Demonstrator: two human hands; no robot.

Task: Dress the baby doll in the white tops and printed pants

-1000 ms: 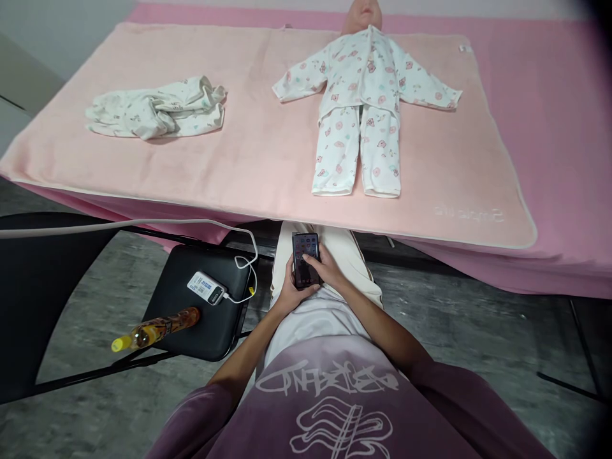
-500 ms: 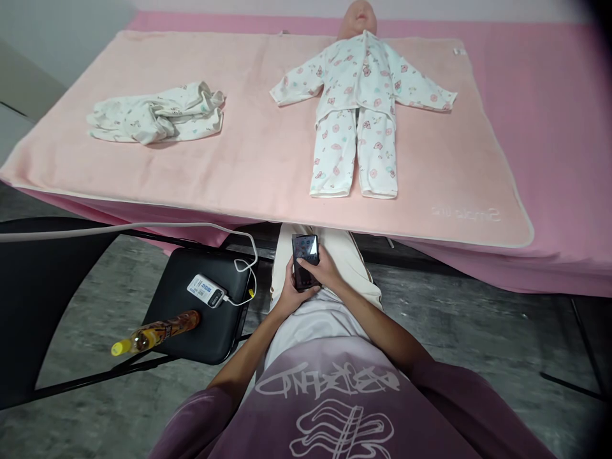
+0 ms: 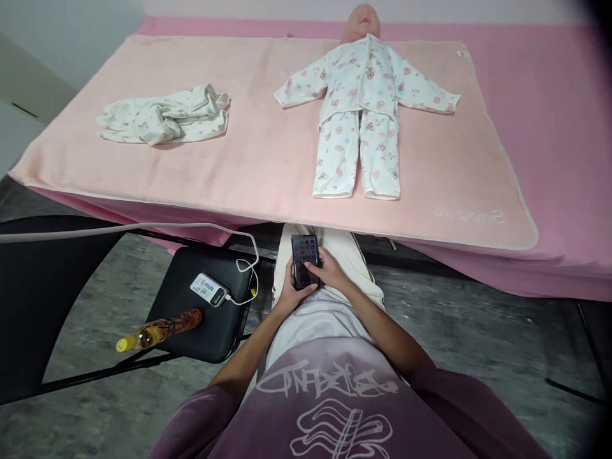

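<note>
A dark smartphone [image 3: 305, 255] with lit app icons rests upright in my hands over my lap. My left hand [image 3: 292, 292] is closed round its lower left side. My right hand [image 3: 329, 269] grips the right edge, its thumb over the screen. On the table beyond lies a baby doll [image 3: 363, 24], its head partly cut off by shadow and clothing. It wears a white patterned top [image 3: 362, 76] and matching trousers [image 3: 380, 153], sleeves spread to both sides. Left of the doll, a bunched white patterned baby garment [image 3: 165, 116] lies on the pink blanket [image 3: 253, 166].
A black folding chair [image 3: 210, 338] stands to my left. On its seat are a white power bank [image 3: 209, 290] with a white cable [image 3: 253, 255] and a drink bottle [image 3: 162, 330] with a yellow cap, lying or leaning outward. The table's pink cloth [image 3: 549, 102] hangs past the edge.
My right thumb has shifted from the screen's left part toward its middle right. The phone's screen now shows rows of icons more clearly. The view has moved slightly.
</note>
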